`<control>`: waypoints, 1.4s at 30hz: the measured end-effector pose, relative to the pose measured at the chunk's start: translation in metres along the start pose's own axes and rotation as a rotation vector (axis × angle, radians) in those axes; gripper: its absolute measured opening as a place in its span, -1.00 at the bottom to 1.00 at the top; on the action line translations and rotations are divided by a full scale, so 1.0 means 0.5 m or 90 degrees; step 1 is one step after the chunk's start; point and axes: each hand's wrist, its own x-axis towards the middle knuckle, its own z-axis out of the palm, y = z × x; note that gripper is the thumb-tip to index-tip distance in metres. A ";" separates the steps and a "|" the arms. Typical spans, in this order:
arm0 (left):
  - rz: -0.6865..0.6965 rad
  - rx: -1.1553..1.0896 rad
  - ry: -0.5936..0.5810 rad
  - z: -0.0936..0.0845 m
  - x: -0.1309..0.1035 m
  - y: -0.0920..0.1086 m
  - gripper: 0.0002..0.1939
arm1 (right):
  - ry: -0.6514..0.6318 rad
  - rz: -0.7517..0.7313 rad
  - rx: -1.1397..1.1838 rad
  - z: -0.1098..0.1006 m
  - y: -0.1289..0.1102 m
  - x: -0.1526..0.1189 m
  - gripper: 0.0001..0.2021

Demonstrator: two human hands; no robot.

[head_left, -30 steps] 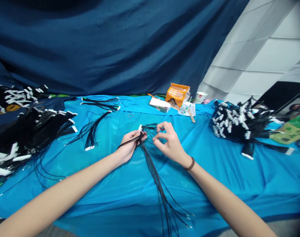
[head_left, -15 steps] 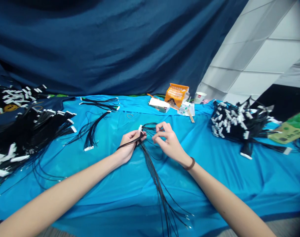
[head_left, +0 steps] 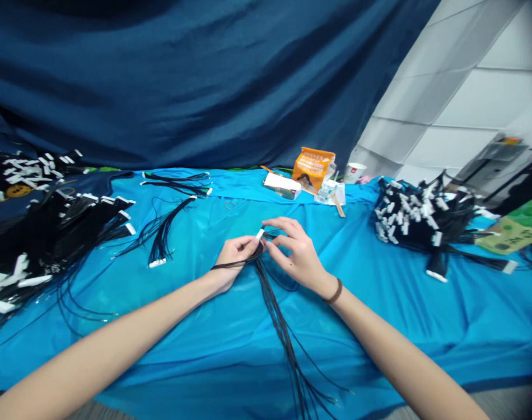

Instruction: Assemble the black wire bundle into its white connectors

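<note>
A bundle of thin black wires (head_left: 277, 309) with a white connector (head_left: 260, 234) at its upper end is pinched in my left hand (head_left: 236, 256). Some of the wires loop over the left fingers and palm, while the rest trail down to the lower right over the blue cloth. My right hand (head_left: 294, 251) is close beside the connector, its fingers curled around the wires there. Its fingertips are at the wires near the connector; the exact contact is too small to make out.
Wire piles with white connectors lie at the left (head_left: 51, 233) and right (head_left: 423, 210). Two smaller bundles (head_left: 163, 233) (head_left: 178, 184) lie left of centre. Behind are a small box (head_left: 282, 185), an orange packet (head_left: 313, 169) and a paper cup (head_left: 354, 172).
My left hand has moved slightly right with the connector and wires. My right hand's fingers have come closer to the connector. At the far right, a dark shape has shifted, uncovering a grey stand.
</note>
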 end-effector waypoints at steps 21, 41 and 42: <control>-0.023 -0.041 -0.036 0.005 -0.006 0.008 -0.68 | 0.008 0.016 0.039 -0.002 -0.005 0.000 -0.89; -0.007 0.012 -0.020 0.004 -0.006 0.003 -0.68 | -0.071 0.008 -0.053 0.001 -0.003 -0.006 -0.84; -0.008 0.010 -0.019 0.004 -0.006 0.001 -0.68 | -0.073 0.010 -0.051 0.002 -0.003 -0.006 -0.84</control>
